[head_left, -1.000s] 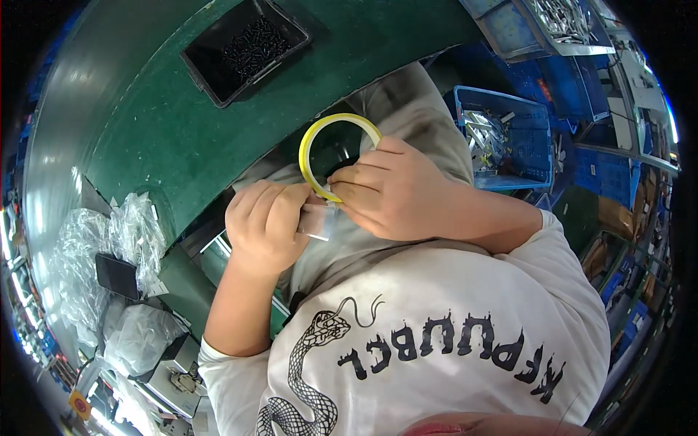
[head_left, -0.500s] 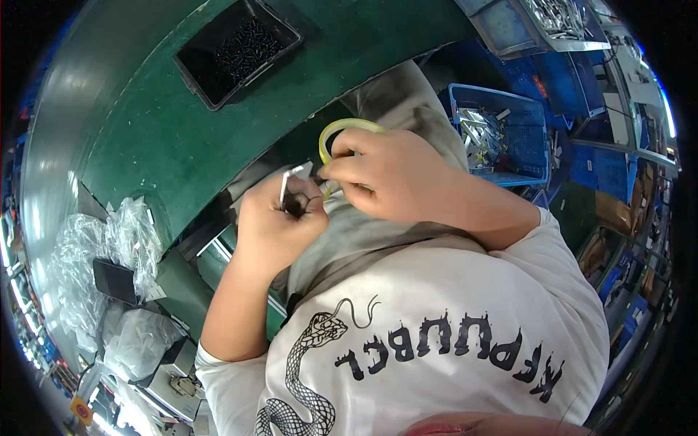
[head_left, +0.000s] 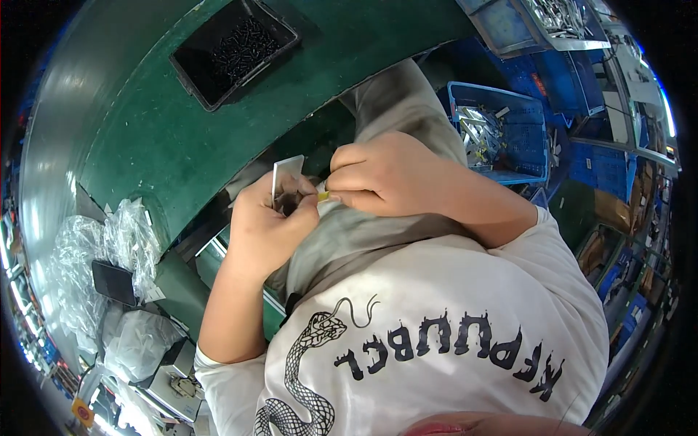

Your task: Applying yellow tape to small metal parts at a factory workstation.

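Observation:
My left hand (head_left: 265, 221) is closed around a thin, flat piece with white edges, an angled strip (head_left: 289, 168) whose upper end stands out above the fingers. Close beside it, my right hand (head_left: 389, 174) is curled shut with its fingertips toward the left hand. A short bit of yellow tape (head_left: 324, 195) shows between the two hands, at the right fingertips. The ring of the tape roll is hidden now, and the fingers cover most of the strip's lower part. Both hands are above my lap, off the edge of the green table (head_left: 153, 123).
A black bin (head_left: 195, 91) of small black parts stands on the table. To the right is a blue crate (head_left: 525, 138) with metallic pieces. Clear plastic bags (head_left: 76, 247) and a black flat object (head_left: 114, 282) lie at the left. Another bin of metal parts (head_left: 560, 18) sits at upper right.
The yellow tape roll, visible in my right hand before, has dropped out of sight behind that hand. My right fingers have curled in tighter. The strip in my left hand has tilted more upright.

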The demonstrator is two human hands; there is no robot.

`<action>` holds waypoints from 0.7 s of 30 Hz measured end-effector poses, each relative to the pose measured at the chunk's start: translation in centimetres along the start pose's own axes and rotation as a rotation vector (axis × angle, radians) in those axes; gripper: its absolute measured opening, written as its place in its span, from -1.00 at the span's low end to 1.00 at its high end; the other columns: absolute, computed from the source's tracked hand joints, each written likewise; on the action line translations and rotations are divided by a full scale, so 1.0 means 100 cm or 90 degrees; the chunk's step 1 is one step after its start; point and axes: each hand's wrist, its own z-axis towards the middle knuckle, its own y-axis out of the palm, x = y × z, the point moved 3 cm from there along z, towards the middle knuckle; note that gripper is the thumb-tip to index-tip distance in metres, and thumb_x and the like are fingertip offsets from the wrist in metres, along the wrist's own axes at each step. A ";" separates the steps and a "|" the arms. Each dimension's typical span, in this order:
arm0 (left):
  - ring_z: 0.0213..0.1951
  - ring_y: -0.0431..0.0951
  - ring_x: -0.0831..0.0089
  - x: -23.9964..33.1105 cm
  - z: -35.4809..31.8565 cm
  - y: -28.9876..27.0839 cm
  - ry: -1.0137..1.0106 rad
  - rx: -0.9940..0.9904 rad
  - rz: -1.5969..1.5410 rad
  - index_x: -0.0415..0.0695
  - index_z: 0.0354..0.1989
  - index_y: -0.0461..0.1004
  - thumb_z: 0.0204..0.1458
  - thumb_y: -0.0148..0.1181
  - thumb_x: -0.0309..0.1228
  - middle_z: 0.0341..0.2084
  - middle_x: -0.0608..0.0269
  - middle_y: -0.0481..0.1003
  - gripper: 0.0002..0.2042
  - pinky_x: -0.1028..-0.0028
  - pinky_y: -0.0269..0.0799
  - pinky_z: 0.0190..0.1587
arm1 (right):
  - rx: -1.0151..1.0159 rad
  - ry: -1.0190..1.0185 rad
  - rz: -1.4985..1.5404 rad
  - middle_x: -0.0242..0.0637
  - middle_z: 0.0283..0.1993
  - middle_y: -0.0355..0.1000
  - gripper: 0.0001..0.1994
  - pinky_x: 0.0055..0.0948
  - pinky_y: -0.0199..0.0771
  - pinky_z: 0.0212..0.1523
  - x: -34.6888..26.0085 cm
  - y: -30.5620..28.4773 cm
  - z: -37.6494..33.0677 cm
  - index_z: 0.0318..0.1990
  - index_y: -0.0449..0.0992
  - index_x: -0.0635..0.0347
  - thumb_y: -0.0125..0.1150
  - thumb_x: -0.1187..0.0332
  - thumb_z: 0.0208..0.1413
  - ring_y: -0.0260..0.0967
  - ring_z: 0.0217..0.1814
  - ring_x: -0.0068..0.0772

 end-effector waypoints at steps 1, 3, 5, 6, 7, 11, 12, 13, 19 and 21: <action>-0.54 0.32 0.74 -0.001 0.000 -0.002 0.023 0.004 0.009 -0.24 -0.32 0.45 0.01 0.18 -0.63 -0.54 0.45 0.42 -0.92 0.67 0.25 -0.49 | -0.003 0.000 -0.011 -0.36 -0.30 0.42 -0.91 -0.35 0.39 -0.49 0.000 0.000 0.000 -0.32 0.58 0.11 0.25 0.37 0.02 0.42 -0.46 -0.27; -0.56 0.34 0.72 -0.001 0.000 -0.001 0.018 0.051 -0.094 -0.24 -0.23 0.42 0.09 0.16 -0.57 -0.54 0.43 0.42 -0.90 0.66 0.27 -0.50 | 0.005 0.005 -0.018 -0.37 -0.32 0.41 -0.91 -0.36 0.38 -0.49 0.002 -0.002 0.000 -0.31 0.58 0.10 0.25 0.37 0.02 0.42 -0.47 -0.27; -0.57 0.36 0.69 -0.002 0.000 -0.002 0.013 0.100 -0.196 -0.23 -0.14 0.40 0.17 0.14 -0.51 -0.55 0.41 0.42 -0.86 0.65 0.29 -0.52 | 0.012 0.009 -0.026 -0.37 -0.33 0.40 -0.91 -0.36 0.38 -0.49 0.003 -0.004 0.001 -0.31 0.58 0.10 0.25 0.37 0.02 0.42 -0.47 -0.27; -0.57 0.38 0.67 -0.001 0.002 -0.002 0.013 0.083 -0.201 -0.23 -0.08 0.36 0.23 0.09 -0.44 -0.55 0.38 0.42 -0.83 0.64 0.32 -0.52 | 0.019 0.019 -0.011 -0.36 -0.35 0.39 -0.92 -0.36 0.36 -0.50 0.002 -0.006 0.001 -0.33 0.58 0.11 0.26 0.37 0.03 0.41 -0.48 -0.28; -0.57 0.40 0.64 0.000 0.002 -0.001 0.014 0.065 -0.205 -0.22 -0.02 0.33 0.28 0.04 -0.38 -0.54 0.35 0.42 -0.79 0.63 0.34 -0.52 | 0.026 0.029 0.003 -0.36 -0.38 0.38 -0.92 -0.37 0.34 -0.51 0.002 -0.008 0.002 -0.34 0.58 0.13 0.26 0.36 0.03 0.40 -0.49 -0.28; -0.57 0.39 0.65 -0.002 -0.001 0.010 -0.004 0.018 -0.112 -0.22 -0.04 0.33 0.32 -0.03 -0.33 -0.53 0.34 0.42 -0.78 0.62 0.36 -0.50 | 0.039 0.065 0.070 -0.34 -0.44 0.35 -0.92 -0.36 0.27 -0.54 -0.001 -0.013 0.005 -0.39 0.57 0.16 0.28 0.37 0.05 0.35 -0.53 -0.29; -0.56 0.40 0.65 -0.003 -0.002 0.014 0.021 0.015 -0.096 -0.22 -0.04 0.34 0.32 -0.03 -0.35 -0.53 0.34 0.42 -0.80 0.62 0.37 -0.50 | 0.036 0.073 0.088 -0.33 -0.47 0.33 -0.89 -0.36 0.23 -0.54 -0.001 -0.014 0.006 -0.42 0.56 0.19 0.28 0.37 0.07 0.32 -0.55 -0.30; -0.56 0.40 0.65 -0.003 -0.002 0.014 0.021 0.015 -0.096 -0.22 -0.04 0.34 0.32 -0.03 -0.35 -0.53 0.34 0.42 -0.80 0.62 0.37 -0.50 | 0.033 0.080 0.106 -0.32 -0.50 0.31 -0.87 -0.36 0.20 -0.55 -0.001 -0.015 0.007 -0.44 0.56 0.21 0.28 0.37 0.09 0.29 -0.56 -0.31; -0.56 0.42 0.65 -0.002 -0.002 0.016 0.004 -0.025 -0.064 -0.23 -0.07 0.36 0.32 -0.05 -0.40 -0.53 0.34 0.43 -0.83 0.62 0.38 -0.50 | 0.052 0.127 0.176 -0.30 -0.51 0.31 -0.85 -0.37 0.20 -0.50 0.001 -0.017 0.006 -0.42 0.55 0.25 0.27 0.38 0.12 0.27 -0.53 -0.35; -0.57 0.42 0.65 -0.002 -0.002 0.017 0.007 -0.024 -0.064 -0.23 -0.08 0.37 0.32 -0.04 -0.40 -0.54 0.34 0.43 -0.84 0.61 0.38 -0.49 | 0.060 0.129 0.175 -0.29 -0.51 0.31 -0.86 -0.37 0.20 -0.50 0.002 -0.016 0.005 -0.42 0.55 0.26 0.27 0.38 0.12 0.27 -0.52 -0.34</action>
